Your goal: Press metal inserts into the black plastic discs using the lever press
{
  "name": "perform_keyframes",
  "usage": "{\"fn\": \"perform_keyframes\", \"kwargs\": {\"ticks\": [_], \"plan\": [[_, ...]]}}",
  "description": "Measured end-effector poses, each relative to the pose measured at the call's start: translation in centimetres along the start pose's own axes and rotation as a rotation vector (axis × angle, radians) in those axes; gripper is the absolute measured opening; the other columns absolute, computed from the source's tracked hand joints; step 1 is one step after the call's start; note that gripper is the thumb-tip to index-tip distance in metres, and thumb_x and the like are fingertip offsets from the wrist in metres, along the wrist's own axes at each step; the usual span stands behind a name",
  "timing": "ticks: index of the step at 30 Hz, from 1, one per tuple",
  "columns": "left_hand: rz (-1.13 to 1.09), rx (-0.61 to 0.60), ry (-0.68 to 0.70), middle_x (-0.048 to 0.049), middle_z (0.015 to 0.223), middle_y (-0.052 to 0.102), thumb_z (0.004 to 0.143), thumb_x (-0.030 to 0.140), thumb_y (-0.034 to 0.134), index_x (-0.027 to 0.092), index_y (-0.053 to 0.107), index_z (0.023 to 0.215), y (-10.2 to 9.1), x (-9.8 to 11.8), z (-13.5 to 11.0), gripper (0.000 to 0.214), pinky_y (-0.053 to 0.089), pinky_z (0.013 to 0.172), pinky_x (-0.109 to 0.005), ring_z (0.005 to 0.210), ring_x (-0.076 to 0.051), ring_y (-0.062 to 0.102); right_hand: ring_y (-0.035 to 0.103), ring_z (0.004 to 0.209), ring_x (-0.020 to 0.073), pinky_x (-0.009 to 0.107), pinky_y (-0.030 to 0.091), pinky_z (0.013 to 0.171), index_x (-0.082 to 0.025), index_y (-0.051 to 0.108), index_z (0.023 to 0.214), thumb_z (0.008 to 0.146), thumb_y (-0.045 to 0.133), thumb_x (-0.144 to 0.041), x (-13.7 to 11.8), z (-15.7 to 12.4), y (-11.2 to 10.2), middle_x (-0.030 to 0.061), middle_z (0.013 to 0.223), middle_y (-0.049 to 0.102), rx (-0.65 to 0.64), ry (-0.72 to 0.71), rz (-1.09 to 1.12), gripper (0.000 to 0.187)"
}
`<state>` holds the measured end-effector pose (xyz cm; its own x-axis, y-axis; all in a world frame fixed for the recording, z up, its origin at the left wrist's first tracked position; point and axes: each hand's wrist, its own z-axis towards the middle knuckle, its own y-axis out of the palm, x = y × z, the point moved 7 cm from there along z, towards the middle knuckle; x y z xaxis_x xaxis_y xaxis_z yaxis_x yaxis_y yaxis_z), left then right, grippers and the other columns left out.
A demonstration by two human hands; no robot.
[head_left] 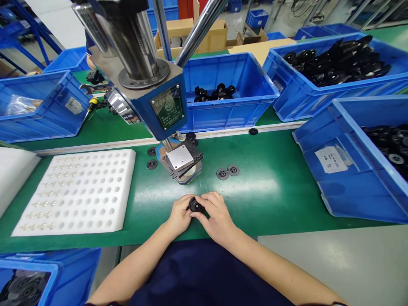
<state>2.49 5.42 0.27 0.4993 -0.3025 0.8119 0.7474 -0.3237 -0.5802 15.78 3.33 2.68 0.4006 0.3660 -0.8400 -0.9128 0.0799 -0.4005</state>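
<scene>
My left hand (179, 216) and my right hand (216, 214) meet just above the green bench near its front edge. Together they pinch a small round black part (195, 205) between their fingertips. Straight behind them stands a blue hand press (165, 108) with a square metal plate (180, 158) at its base. Two flat black discs (228, 172) lie to the right of the press, and two more discs (151, 158) lie to its left.
A white foam tray (76, 191) full of holes lies at the left. Blue bins of black parts stand behind the press (229, 91), at back right (331, 63) and at the right (363, 157). Another blue bin (38, 104) sits back left.
</scene>
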Motion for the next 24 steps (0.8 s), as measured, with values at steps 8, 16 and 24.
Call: {"fn": "perform_keyframes", "kwargs": {"ticks": [8, 16, 24], "plan": [[0.003, 0.019, -0.052, -0.0085, 0.090, 0.073, 0.088, 0.020, 0.054, 0.019, 0.070, 0.097, -0.3, -0.7, 0.4, 0.018, 0.057, 0.074, -0.036, 0.082, -0.022, 0.069, 0.058, 0.091, 0.0224, 0.041, 0.052, 0.079, -0.019, 0.064, 0.118, 0.089, 0.069, -0.031, 1.1, -0.1, 1.1, 0.0078, 0.095, 0.066, 0.010, 0.026, 0.025, 0.032], [-0.334, -0.058, -0.387, -0.0062, 0.097, 0.070, 0.088, 0.031, 0.065, 0.020, 0.056, 0.110, -0.7, -0.7, -0.2, 0.026, 0.054, 0.077, -0.031, 0.088, -0.019, 0.067, 0.062, 0.088, 0.0219, 0.039, 0.056, 0.077, -0.022, 0.069, 0.112, 0.086, 0.071, -0.035, 1.0, 1.4, -1.2, 0.0066, 0.090, 0.067, 0.033, 0.110, 0.134, 0.029], [-0.197, 0.269, -0.312, -0.0032, 0.085, 0.069, 0.076, 0.032, 0.078, 0.017, 0.068, 0.097, -11.2, 6.2, 4.7, 0.028, 0.050, 0.069, -0.024, 0.075, -0.015, 0.062, 0.066, 0.084, 0.0182, 0.034, 0.057, 0.073, -0.021, 0.070, 0.107, 0.095, 0.051, -0.055, -0.4, 8.0, -8.1, 0.0080, 0.096, 0.069, 0.182, 0.103, 0.377, 0.040]]}}
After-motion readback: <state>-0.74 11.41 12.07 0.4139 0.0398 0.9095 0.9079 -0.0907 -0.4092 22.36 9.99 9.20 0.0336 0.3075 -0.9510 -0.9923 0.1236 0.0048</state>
